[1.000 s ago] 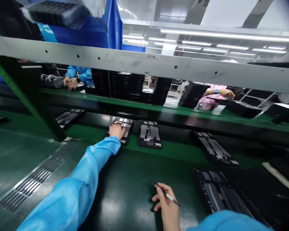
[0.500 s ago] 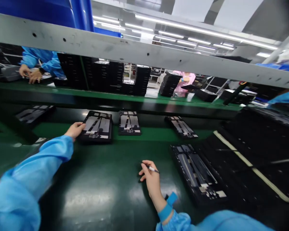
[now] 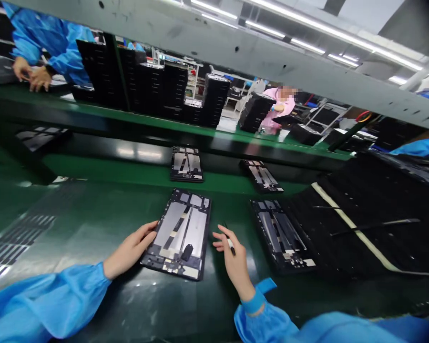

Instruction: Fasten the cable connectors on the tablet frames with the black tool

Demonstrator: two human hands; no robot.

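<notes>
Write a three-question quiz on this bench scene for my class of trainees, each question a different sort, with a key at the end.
1. Multiple choice: what is the left hand holding by the edge?
A) a blue bin
B) an open tablet
C) a desk lamp

2. True or false: the right hand carries nothing.

3. Fill in the blanks: the sleeves on both arms are ____, and the bench beneath the hands is ____.

Key:
1. B
2. False; it holds a slim, pen-like tool.
3. blue; green
</notes>
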